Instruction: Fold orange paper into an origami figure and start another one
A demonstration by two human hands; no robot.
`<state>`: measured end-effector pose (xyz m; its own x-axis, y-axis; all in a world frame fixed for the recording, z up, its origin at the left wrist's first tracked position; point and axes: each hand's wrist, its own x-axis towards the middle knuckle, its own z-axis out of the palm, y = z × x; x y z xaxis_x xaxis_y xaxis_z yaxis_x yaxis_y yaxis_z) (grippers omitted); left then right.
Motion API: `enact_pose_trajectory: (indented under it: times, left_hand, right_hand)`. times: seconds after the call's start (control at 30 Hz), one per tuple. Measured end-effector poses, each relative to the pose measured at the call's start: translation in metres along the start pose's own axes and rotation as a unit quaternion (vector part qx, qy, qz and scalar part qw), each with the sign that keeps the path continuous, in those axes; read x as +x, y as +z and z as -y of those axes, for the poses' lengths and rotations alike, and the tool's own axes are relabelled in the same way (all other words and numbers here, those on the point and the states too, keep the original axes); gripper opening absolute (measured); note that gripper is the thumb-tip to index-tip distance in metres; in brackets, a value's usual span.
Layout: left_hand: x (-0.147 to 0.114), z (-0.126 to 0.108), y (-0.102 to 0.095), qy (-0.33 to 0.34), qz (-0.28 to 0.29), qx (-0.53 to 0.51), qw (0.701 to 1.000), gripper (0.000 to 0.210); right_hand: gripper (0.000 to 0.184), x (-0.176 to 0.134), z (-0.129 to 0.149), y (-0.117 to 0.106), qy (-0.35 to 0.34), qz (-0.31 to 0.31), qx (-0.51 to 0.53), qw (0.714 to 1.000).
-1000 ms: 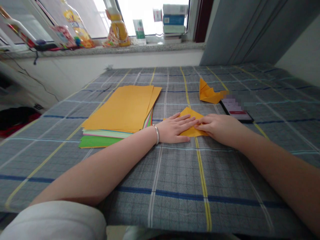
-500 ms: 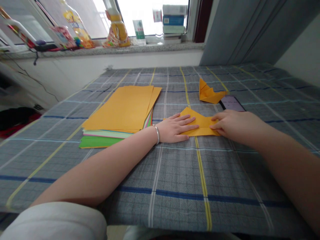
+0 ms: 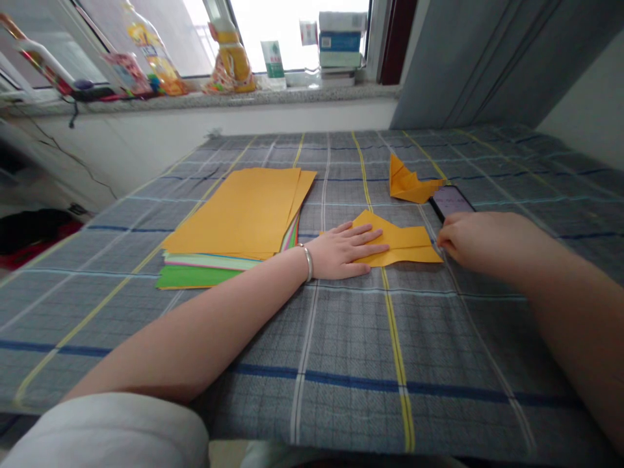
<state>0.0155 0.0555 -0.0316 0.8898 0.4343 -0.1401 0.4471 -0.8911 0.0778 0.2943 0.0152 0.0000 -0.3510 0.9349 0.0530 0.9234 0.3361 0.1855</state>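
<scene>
A folded orange sheet of paper (image 3: 409, 246) lies flat on the cloth, with a peak at its top edge and a long crease across its right part. My left hand (image 3: 344, 250), a silver bracelet at its wrist, presses on the paper's left part with fingers spread, hiding some of it. Just off the paper's right end is my right hand (image 3: 463, 239), fingers curled together with nothing visible in them. A folded orange paper boat (image 3: 409, 184) stands behind the paper. Close by my right hand lies a phone (image 3: 451, 200), partly covered by it.
To the left is a stack of coloured paper (image 3: 238, 211), orange on top with green and white below. A plaid cloth (image 3: 351, 364) covers the table. Along the windowsill (image 3: 292, 96) stand bottles, a tube (image 3: 273, 62) and stacked boxes (image 3: 340, 42).
My right hand has slid right, off the paper's end, and its fingers have curled in. The paper's right end now shows. My left hand has stayed in place.
</scene>
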Motion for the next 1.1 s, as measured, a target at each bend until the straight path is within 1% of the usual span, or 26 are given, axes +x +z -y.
enact_pose_trajectory:
  times: [0.03,0.07,0.13,0.17,0.2,0.23,0.27,0.3,0.4,0.53,0.77,0.93,1.03,1.1]
  left_hand:
    - [0.000,0.000,0.000,0.000,-0.002,0.001,1.000,0.057]
    - [0.000,0.000,0.001,0.000,-0.004,0.003,1.000,0.057]
    - [0.000,0.000,0.002,0.001,-0.013,0.006,1.000,0.058]
    - [0.000,0.000,0.003,0.001,-0.017,0.007,1.000,0.058]
    - [0.000,0.000,0.004,0.001,-0.020,0.007,1.000,0.059]
    - [0.000,0.000,0.004,0.002,-0.022,0.006,1.000,0.059]
    - [0.000,0.000,0.005,0.003,-0.023,0.005,1.000,0.060]
    - [-0.001,0.001,0.005,0.005,-0.024,0.004,1.000,0.060]
    - [-0.003,0.002,0.004,0.008,-0.028,0.004,1.000,0.057]
    - [-0.012,0.004,-0.002,0.000,-0.028,0.009,1.000,0.053]
    - [-0.035,0.008,-0.023,-0.060,0.015,0.004,0.998,0.048]
    - [-0.044,0.021,-0.033,-0.066,0.043,-0.044,0.996,0.044]
    - [-0.047,0.028,-0.036,-0.081,0.046,-0.075,0.993,0.042]
    - [-0.048,0.031,-0.038,-0.090,0.045,-0.078,0.992,0.040]
  right_hand:
    - [0.023,0.000,0.005,-0.007,0.028,0.012,-0.040,0.999]
    - [0.026,0.000,0.011,-0.012,0.030,-0.014,-0.059,0.998]
    - [0.032,0.001,0.022,-0.014,-0.033,-0.080,-0.032,0.996]
    - [0.034,0.003,0.027,-0.011,-0.076,-0.092,0.006,0.993]
    - [0.035,0.005,0.031,-0.006,-0.121,-0.085,0.034,0.988]
    - [0.036,0.006,0.035,-0.001,-0.147,-0.072,0.052,0.985]
    - [0.037,0.008,0.039,0.005,-0.160,-0.059,0.063,0.983]
    - [0.036,0.009,0.041,0.011,-0.166,-0.061,0.074,0.982]
    - [0.036,0.011,0.044,0.019,-0.172,-0.060,0.089,0.979]
    - [0.037,0.011,0.043,0.017,-0.168,-0.055,0.072,0.982]
    - [0.034,0.012,0.041,0.013,-0.169,-0.036,0.064,0.983]
    - [0.035,0.011,0.043,0.011,-0.157,-0.025,0.059,0.986]
    - [0.035,0.011,0.044,0.009,-0.153,-0.025,0.053,0.987]
    - [0.034,0.010,0.044,0.009,-0.152,-0.021,0.054,0.987]
